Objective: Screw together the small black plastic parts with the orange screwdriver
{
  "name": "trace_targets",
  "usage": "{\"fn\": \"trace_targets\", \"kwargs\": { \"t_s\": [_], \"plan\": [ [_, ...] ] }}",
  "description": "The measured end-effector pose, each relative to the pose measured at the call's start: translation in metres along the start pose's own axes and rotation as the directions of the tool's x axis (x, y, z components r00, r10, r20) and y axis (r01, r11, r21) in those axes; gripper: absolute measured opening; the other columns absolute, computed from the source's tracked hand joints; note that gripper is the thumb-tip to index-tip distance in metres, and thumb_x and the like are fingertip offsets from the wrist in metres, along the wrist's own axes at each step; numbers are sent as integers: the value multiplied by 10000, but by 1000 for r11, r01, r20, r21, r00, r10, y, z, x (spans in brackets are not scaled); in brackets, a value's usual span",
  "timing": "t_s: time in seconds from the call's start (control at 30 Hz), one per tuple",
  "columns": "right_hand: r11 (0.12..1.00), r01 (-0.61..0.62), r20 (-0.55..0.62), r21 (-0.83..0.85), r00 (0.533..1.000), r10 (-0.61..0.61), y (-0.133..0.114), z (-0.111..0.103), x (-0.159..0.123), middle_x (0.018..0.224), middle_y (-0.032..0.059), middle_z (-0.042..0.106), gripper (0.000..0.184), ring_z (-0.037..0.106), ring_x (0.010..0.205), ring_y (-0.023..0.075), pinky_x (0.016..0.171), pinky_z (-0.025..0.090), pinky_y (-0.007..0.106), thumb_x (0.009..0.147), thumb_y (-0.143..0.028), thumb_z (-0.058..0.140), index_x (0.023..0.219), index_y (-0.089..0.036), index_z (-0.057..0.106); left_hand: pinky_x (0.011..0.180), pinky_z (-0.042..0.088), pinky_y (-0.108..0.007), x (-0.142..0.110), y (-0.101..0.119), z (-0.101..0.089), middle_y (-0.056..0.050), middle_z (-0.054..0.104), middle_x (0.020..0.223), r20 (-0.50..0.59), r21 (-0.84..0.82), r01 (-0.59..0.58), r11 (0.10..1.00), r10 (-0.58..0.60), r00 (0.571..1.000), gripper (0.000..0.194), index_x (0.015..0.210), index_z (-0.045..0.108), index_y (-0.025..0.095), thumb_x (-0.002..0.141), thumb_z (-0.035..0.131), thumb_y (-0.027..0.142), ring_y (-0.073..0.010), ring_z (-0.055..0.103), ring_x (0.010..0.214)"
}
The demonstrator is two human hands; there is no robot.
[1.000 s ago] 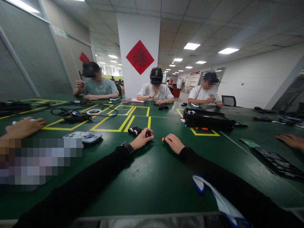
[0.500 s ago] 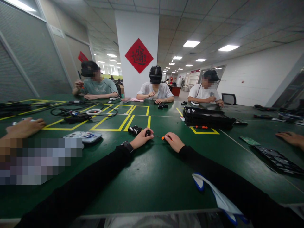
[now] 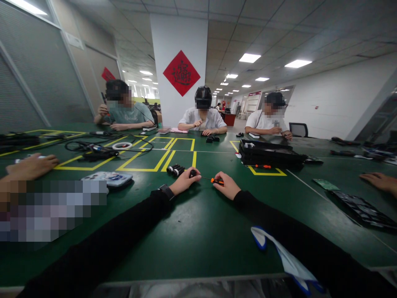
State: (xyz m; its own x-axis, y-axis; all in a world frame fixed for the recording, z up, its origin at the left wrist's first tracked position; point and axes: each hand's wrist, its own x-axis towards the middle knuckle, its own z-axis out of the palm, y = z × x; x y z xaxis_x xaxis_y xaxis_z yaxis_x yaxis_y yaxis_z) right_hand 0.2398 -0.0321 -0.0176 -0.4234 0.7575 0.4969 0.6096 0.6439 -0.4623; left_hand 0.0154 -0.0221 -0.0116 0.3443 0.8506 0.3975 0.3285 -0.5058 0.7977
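Observation:
My left hand [image 3: 185, 181] is closed around a small black cylindrical piece [image 3: 192, 173], whose dark end shows between thumb and fingers. In my right hand [image 3: 228, 186] is a screwdriver [image 3: 217, 181] with an orange and black handle. Its thin shaft points left toward the black piece; whether the tip touches it I cannot tell. Just beyond my left wrist lie black cylinders [image 3: 175, 169] with pale ends, side by side on the green table [image 3: 186, 248].
A phone [image 3: 108, 179] lies left of my forearm. Black trays [image 3: 271, 155] are stacked at right, an orange screwdriver [image 3: 263, 166] before them. Cables [image 3: 93, 149] spread at left. A white-blue cloth [image 3: 288, 256] lies by my right sleeve. Several people sit around; others' hands rest at both sides.
My right hand's fingers have shifted on the screwdriver, so more of its orange and black handle shows. My left hand stays nearly in place with the black piece.

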Motion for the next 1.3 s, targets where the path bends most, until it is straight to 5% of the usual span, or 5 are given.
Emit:
{"fn": "trace_targets", "kwargs": {
  "t_s": [0.2,0.67,0.97,1.3],
  "plan": [
    [1000,21,16,-19,1000,-21,5,1,3,817,45,551,207,479,804,141,767,370,288,840,-200,375,808,-156,575,685,431,-270,1,0,0,0,581,733,5,-36,-4,999,4,1000,285,885,504,159,728,516,396,-126,549,692],
    [997,71,-6,20,997,-71,-4,-3,-2,830,16,536,146,481,779,133,715,374,261,689,-166,571,819,-166,504,651,431,-265,0,2,0,3,585,707,-17,-51,19,999,-20,1000,302,874,517,155,705,540,404,-123,548,657],
    [996,19,24,-82,1000,-17,-2,-1,3,789,33,550,249,473,791,139,752,353,282,854,-270,374,757,-174,583,686,427,-272,0,2,0,3,587,714,-25,-27,7,1000,-8,1000,293,869,520,157,704,542,398,-125,549,675],
    [997,61,-26,-46,998,-62,-4,-2,0,852,28,537,130,464,818,151,741,366,279,718,-215,568,832,-170,525,671,421,-261,0,0,0,6,581,707,-6,-53,-19,998,19,1000,277,878,509,160,732,512,395,-121,543,671]
  ]
}}
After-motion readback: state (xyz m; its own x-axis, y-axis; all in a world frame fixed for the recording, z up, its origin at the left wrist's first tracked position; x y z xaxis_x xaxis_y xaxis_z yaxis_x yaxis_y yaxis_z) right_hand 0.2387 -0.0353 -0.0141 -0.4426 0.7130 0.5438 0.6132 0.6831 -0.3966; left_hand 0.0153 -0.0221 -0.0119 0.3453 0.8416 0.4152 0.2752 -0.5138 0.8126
